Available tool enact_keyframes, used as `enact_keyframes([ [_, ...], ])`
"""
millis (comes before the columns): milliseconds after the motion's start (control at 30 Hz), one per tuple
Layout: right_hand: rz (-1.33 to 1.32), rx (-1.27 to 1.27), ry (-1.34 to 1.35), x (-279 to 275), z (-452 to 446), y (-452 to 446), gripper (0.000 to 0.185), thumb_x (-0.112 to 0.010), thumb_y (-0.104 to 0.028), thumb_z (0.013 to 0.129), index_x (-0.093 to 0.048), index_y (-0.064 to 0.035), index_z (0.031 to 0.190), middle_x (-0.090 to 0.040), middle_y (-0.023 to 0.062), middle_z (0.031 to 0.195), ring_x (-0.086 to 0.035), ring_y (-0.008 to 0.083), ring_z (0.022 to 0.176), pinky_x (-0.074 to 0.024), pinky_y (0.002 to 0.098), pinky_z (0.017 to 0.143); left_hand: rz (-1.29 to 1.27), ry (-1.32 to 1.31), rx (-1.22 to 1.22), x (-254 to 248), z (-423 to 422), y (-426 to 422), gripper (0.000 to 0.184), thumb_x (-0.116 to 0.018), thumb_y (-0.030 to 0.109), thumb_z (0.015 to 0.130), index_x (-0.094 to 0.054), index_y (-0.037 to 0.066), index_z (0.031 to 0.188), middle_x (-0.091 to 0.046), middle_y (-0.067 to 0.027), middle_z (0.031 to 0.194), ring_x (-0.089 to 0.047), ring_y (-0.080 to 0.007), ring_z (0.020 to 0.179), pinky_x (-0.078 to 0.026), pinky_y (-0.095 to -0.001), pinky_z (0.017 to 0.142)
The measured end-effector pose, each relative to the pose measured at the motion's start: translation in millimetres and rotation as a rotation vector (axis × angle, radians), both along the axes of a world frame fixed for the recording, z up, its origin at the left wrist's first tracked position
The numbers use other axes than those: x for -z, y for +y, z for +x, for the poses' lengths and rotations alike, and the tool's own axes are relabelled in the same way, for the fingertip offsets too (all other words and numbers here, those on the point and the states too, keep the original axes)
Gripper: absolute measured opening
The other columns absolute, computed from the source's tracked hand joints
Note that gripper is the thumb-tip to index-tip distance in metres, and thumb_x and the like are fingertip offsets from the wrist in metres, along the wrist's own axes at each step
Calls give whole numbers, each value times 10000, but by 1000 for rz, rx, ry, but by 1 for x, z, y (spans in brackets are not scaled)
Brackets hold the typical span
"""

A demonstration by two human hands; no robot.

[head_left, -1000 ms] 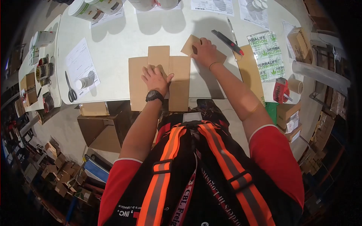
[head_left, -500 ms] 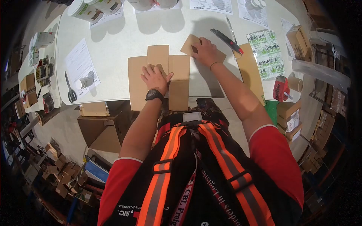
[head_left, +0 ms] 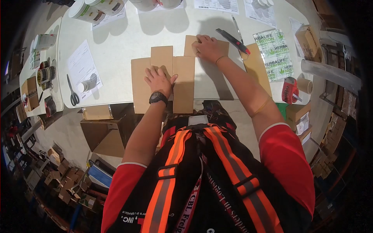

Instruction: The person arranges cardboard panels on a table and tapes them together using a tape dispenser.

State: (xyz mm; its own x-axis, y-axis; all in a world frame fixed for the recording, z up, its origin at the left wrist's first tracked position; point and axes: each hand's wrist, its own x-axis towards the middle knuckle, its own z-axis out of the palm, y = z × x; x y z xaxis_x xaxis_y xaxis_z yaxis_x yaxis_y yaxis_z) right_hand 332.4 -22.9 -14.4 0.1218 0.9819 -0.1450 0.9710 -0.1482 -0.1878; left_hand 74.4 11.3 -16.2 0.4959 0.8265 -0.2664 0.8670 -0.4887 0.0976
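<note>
My left hand [head_left: 158, 80], with a black watch on its wrist, lies flat with fingers spread on a brown cardboard sheet [head_left: 140, 95]. A narrower cardboard strip [head_left: 161, 56] runs under that hand and sticks out past the sheet's far edge. Just right of it is another cardboard panel [head_left: 184, 87]; whether it is joined to the sheet is hidden by the hand. My right hand [head_left: 209, 48] has its fingers bent over a smaller cardboard piece [head_left: 189, 46] beyond the panel's far right corner. Its fingertips are partly hidden.
Right of my right hand lie a box cutter [head_left: 232, 41], a pen [head_left: 237, 29], a cardboard strip [head_left: 257, 66] and printed green-white packaging [head_left: 274, 54]. A red tape dispenser [head_left: 289, 90] sits near the front edge. Leftward are scissors [head_left: 72, 91], a paper [head_left: 83, 64] and a small white bottle [head_left: 87, 85].
My right hand has turned the smaller cardboard piece so its edges line up more squarely with the panel, and moved slightly left and away from me. My left hand stays in place.
</note>
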Motion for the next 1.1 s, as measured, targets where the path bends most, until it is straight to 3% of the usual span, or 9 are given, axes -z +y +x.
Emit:
enact_keyframes([
  [433, -3, -43, 25, -1, 5, 0, 305, -684, -250, 757, -652, -218, 1058, -495, 71, 1307, -443, 255, 1256, -386, 461, 953, 23, -38, -1, 2, 0, 0, 768, -551, 643, 832, -495, -17, 1221, -338, -253, 1453, -214, -460, 1375, -215, -622, 1065],
  [900, 93, -92, 20, 4, 6, 3, 295, -722, -253, 720, -665, -209, 1007, -527, 64, 1194, -481, 255, 1191, -402, 451, 935, -12, -70, -19, 0, 1, 0, 747, -580, 606, 836, -486, -25, 1224, -321, -260, 1456, -189, -471, 1387, -191, -639, 1082],
  [1100, 82, -92, 24, 0, 5, 2, 295, -721, -255, 719, -668, -203, 1005, -524, 69, 1200, -486, 252, 1185, -406, 446, 928, -19, -36, -40, 1, 5, -1, 807, -539, 658, 832, -474, -14, 1274, -324, -253, 1459, -186, -459, 1393, -190, -637, 1084],
])
